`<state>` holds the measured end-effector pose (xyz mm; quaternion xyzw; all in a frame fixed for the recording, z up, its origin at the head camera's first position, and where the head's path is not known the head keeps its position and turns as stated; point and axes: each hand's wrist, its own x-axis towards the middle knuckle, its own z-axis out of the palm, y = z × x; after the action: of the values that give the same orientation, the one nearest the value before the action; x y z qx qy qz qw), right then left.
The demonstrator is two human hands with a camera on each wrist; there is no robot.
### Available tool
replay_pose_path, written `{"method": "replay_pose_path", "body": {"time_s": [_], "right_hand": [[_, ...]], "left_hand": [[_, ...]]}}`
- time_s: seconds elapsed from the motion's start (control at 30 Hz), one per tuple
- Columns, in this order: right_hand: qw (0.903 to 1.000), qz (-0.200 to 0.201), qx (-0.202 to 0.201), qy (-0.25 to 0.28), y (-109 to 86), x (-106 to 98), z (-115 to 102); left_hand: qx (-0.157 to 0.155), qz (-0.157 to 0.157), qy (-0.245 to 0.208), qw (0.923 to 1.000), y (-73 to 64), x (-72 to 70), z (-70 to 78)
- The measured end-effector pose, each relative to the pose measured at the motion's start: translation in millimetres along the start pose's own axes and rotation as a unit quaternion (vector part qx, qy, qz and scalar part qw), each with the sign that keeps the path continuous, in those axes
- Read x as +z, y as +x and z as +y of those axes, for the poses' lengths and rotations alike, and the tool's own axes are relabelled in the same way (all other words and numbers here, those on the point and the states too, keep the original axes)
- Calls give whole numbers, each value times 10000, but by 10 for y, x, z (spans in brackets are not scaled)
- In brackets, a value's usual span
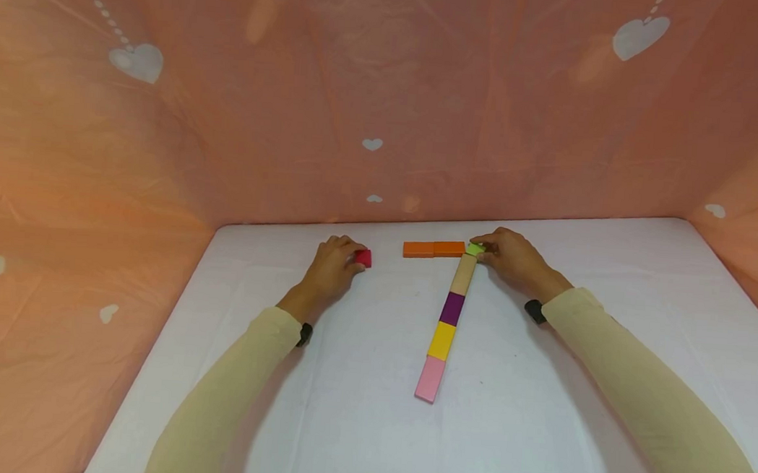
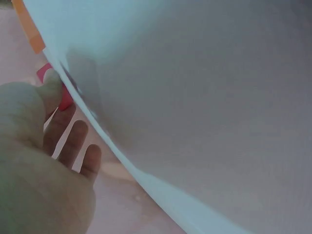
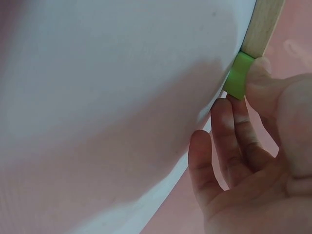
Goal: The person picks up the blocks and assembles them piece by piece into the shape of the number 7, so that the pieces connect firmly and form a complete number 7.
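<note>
My left hand (image 1: 333, 268) pinches a red block (image 1: 364, 258) between thumb and fingers, left of the orange blocks. In the left wrist view the thumb lies across part of that red block (image 2: 67, 98). My right hand (image 1: 514, 258) pinches a light green block (image 1: 474, 249) at the top of a slanting row. The green block (image 3: 239, 75) sits against the end of the natural wood block (image 3: 262, 29) in the right wrist view. Two orange blocks (image 1: 433, 249) lie end to end, their right end close to the green block.
Below the wood block, the row runs on through a purple block (image 1: 452, 309), a yellow block (image 1: 441, 341) and a pink block (image 1: 430, 379). All lie on a white tabletop (image 1: 367, 424). Orange cloth with white hearts (image 1: 372, 144) hangs behind and at the sides.
</note>
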<state>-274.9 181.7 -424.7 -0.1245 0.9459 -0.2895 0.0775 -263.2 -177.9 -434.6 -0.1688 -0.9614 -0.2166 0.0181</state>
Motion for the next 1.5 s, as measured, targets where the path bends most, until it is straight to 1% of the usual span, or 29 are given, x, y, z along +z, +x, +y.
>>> {"method": "replay_pose_path", "body": {"time_s": [0.23, 0.3, 0.5, 0.63, 0.77, 0.87, 1.03, 1.17, 1.27, 1.4, 1.5], "right_hand": [[10000, 11, 16, -27, 5, 3, 23], [10000, -1, 20, -13, 4, 4, 22], [10000, -1, 49, -4, 0, 13, 19], [10000, -26, 78, 3, -6, 13, -2], [9999, -67, 101, 26, -7, 23, -17], [9999, -72, 87, 5, -10, 28, -21], [10000, 45, 28, -27, -8, 26, -44], [10000, 46, 83, 11, -13, 37, -52], [9999, 1, 109, 13, -13, 51, -50], [10000, -9, 22, -43, -7, 65, -49], [10000, -19, 4, -47, -2, 66, -49]], "left_hand": [[185, 51, -5, 9998, 58, 7, 31], [191, 59, -6, 9998, 82, 15, 49], [13, 6, -59, 10000, 141, 29, 115], [-76, 10, -198, 9998, 152, 15, 167], [-123, 93, -314, 9994, 195, 10, 204], [-29, 162, -438, 9989, 260, 12, 243], [-83, 179, -690, 9974, 343, 33, 327], [89, 161, -468, 9987, 358, 72, 363], [201, 82, -124, 9997, 335, 101, 366], [176, -28, 229, 9996, 309, 136, 351], [215, -69, 396, 9990, 314, 156, 343]]}}
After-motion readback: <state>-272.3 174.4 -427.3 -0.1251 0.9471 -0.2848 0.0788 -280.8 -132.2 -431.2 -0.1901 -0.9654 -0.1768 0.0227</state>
